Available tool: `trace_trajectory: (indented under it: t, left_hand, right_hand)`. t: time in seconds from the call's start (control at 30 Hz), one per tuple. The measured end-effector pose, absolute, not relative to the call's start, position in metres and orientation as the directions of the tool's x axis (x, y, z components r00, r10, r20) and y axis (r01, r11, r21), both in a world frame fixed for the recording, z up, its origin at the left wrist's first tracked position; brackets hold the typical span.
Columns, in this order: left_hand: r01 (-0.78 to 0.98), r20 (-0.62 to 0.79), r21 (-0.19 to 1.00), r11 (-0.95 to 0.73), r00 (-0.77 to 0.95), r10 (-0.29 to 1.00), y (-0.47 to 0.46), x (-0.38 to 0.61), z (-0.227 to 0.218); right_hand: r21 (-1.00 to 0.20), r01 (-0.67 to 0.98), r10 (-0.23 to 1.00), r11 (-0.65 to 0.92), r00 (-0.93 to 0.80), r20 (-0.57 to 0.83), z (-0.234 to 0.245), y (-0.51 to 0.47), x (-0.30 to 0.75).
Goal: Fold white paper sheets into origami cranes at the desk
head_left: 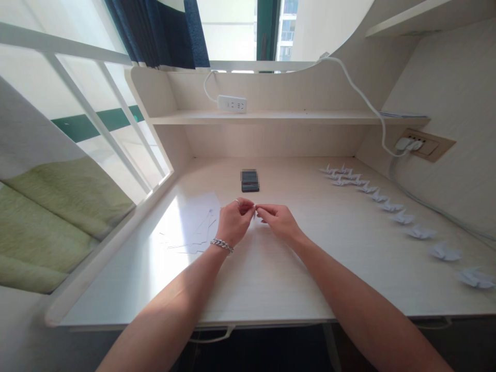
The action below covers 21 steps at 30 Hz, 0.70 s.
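Both hands meet over the middle of the desk, fingertips pinched close together. My left hand (234, 219), with a chain bracelet at the wrist and a ring, is closed on a small piece of folded paper (254, 214). From the other side my right hand (278, 219) pinches the same piece. Only a thin white sliver of it shows between the fingers; its shape is mostly hidden. To the left of my left hand lie white paper sheets (194, 219), partly in bright sunlight. Along the right side stands a row of folded paper cranes (391, 206).
A small dark box-like object (250, 182), partly pixelated, sits on the desk (302, 289) beyond my hands. A power strip (232, 104) rests on the shelf (279, 118). A white cable (364, 95) runs to the wall socket (426, 144). At left are a railing and hanging cloth (50, 222).
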<state>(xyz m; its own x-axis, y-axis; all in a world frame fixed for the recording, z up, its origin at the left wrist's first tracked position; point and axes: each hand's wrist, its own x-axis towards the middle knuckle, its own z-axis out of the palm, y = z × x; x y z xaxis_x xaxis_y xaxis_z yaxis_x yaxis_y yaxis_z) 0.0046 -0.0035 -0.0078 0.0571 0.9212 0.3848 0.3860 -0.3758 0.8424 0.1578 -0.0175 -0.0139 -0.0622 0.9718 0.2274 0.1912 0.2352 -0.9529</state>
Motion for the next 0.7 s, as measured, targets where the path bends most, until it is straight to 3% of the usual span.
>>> trace_trajectory:
  t: [0.17,0.33,0.5,0.7]
  left_hand:
    - [0.435,0.368,0.797,-0.418,0.198,0.909,-0.009,0.006,-0.006]
    - [0.374,0.333,0.835,-0.403,0.239,0.912,-0.006,0.004,-0.005]
    - [0.527,0.388,0.771,-0.358,0.056,0.92,-0.004,-0.003,0.002]
    - [0.343,0.268,0.872,-0.35,0.265,0.926,-0.001,-0.002,-0.006]
  right_hand:
    - [-0.999,-0.017,0.997,0.048,-0.062,0.049,-0.011,-0.017,0.162]
    - [-0.999,0.031,0.998,0.042,0.04,0.043,-0.016,-0.011,0.169]
    - [-0.996,0.053,0.996,0.072,0.049,0.075,-0.019,-0.006,0.171]
    - [-0.995,0.044,0.995,0.092,-0.046,0.09,-0.014,-0.012,0.171]
